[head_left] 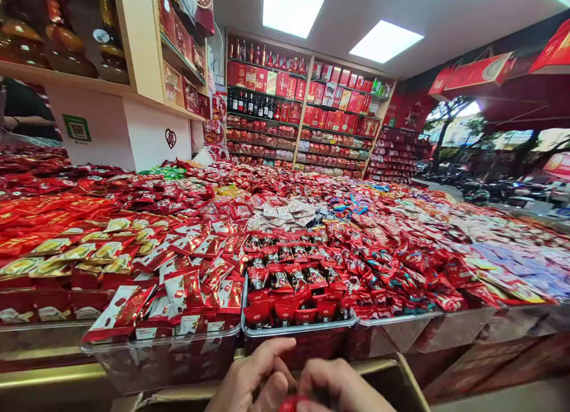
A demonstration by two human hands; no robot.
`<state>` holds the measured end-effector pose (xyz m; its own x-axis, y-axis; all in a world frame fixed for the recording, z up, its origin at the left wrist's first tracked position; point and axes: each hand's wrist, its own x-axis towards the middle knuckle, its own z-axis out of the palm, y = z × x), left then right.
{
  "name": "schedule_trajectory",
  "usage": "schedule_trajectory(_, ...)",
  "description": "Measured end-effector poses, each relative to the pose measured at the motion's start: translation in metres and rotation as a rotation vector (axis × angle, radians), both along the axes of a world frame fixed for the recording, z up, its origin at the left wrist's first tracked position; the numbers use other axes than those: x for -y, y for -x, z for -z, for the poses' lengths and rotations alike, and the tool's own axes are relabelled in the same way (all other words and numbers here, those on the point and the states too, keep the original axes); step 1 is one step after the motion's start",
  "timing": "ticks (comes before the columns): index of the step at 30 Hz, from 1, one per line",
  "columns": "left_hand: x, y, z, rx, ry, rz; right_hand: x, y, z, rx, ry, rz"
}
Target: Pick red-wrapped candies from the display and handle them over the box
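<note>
Red scrap of wrapper (291, 405) sits pinched between my two hands at the very bottom edge of view; only a sliver shows, so what it wraps I cannot tell. My left hand (253, 379) curls around it from the left, thumb and forefinger bent inward, narrow. My right hand (341, 388) meets it from the right, fingers folded over, closed on the same red piece. Both hands touch each other.

Just under and around my hands: open cardboard box (403, 373), flaps up, its rim running past my right hand.

Just beyond my fingertips: clear plastic bin (296, 330) filled with dark-and-red candy packs (289, 281) standing in rows. Left of my left hand, a second clear bin (160, 355) heaped with red-and-white packets (187, 290), some tilted over its rim. Further left, gold-and-red packets (89, 252).

Beyond those, well apart from my hands: a broad spread of red sweets, with a patch of pale wrappers (285, 213) in the middle and a green patch (164, 173) up left.

Far ahead: wall shelves (307, 109) stacked with red boxes and bottles. Far right of my right hand: open shopfront, trees and parked scooters (485, 189) outside. Ceiling light panels (291, 8) overhead.
</note>
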<state>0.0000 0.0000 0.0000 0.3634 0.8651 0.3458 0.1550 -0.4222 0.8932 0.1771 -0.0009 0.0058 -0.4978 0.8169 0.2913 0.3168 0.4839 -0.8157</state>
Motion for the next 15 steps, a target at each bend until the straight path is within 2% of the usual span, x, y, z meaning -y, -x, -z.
schedule_trajectory(4,0.000,-0.003,-0.005,0.023,0.282,0.100,-0.013,-0.003,-0.004,-0.233,0.434,0.076)
schedule_trajectory(6,-0.001,-0.005,-0.007,0.111,0.405,0.131,-0.014,-0.001,-0.004,-0.335,0.555,0.092)
schedule_trajectory(8,-0.001,-0.007,-0.009,0.196,0.480,0.152,-0.014,0.000,-0.003,-0.412,0.614,0.099)
schedule_trajectory(11,0.001,-0.009,-0.010,0.251,0.525,0.168,-0.013,-0.001,-0.001,-0.510,0.630,0.104)
schedule_trajectory(15,0.003,-0.012,-0.013,0.222,0.540,0.084,-0.013,-0.007,0.000,-0.662,0.640,0.105)
